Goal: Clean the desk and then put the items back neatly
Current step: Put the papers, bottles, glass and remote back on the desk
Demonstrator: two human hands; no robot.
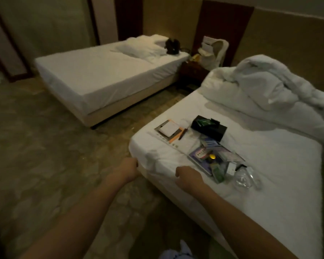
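Two white beds [108, 75] on mottled carpet [36, 146]; desk items [209, 146] piled on near bed [269, 184].

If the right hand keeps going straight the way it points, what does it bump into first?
Probably the pile of small items on the near bed. The right hand points up and slightly right across the white sheet, where cards and packets lie closest. Depth is hard to judge.
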